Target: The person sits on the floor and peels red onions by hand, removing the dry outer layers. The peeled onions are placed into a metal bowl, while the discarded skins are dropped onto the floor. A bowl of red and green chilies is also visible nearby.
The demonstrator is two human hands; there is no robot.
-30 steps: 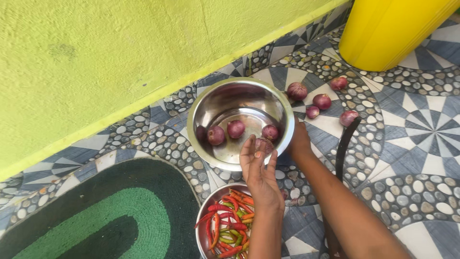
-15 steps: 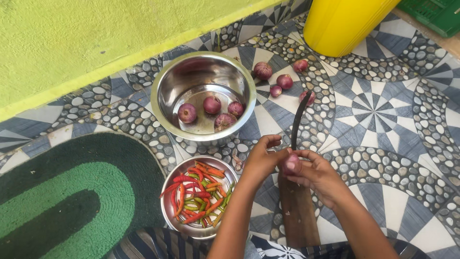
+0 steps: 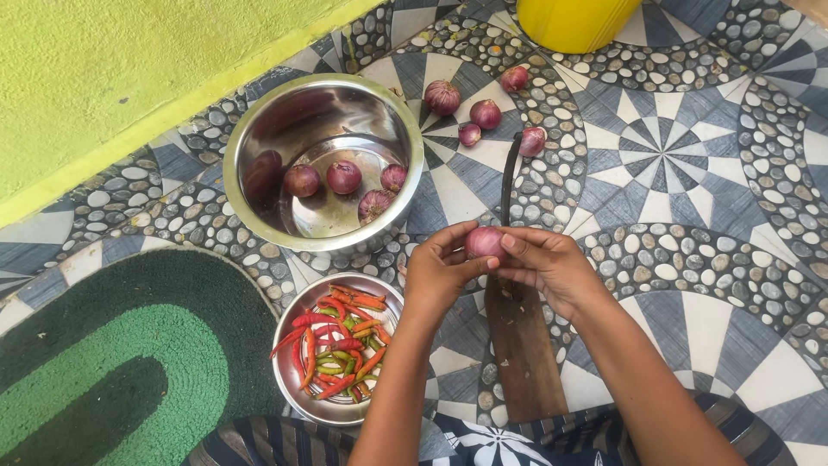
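Both hands hold one red onion (image 3: 484,242) between their fingertips. My left hand (image 3: 442,273) grips it from the left and my right hand (image 3: 548,267) from the right. They hover just above the upright curved blade (image 3: 508,177) fixed to a wooden board (image 3: 522,349) on the tiled floor. A large steel bowl (image 3: 250,211) to the upper left holds several peeled onions (image 3: 343,178). Loose red onions (image 3: 483,112) lie on the floor beyond the blade.
A smaller steel bowl (image 3: 289,375) of red, orange and green chillies sits by my left forearm. A green oval mat (image 3: 112,371) lies at the lower left. A yellow bucket (image 3: 573,22) stands at the top, and a green wall (image 3: 103,69) runs along the upper left.
My hand left the big bowl and came back toward me. Both hands now hold an onion together above the blade. The camera view has shifted downward.
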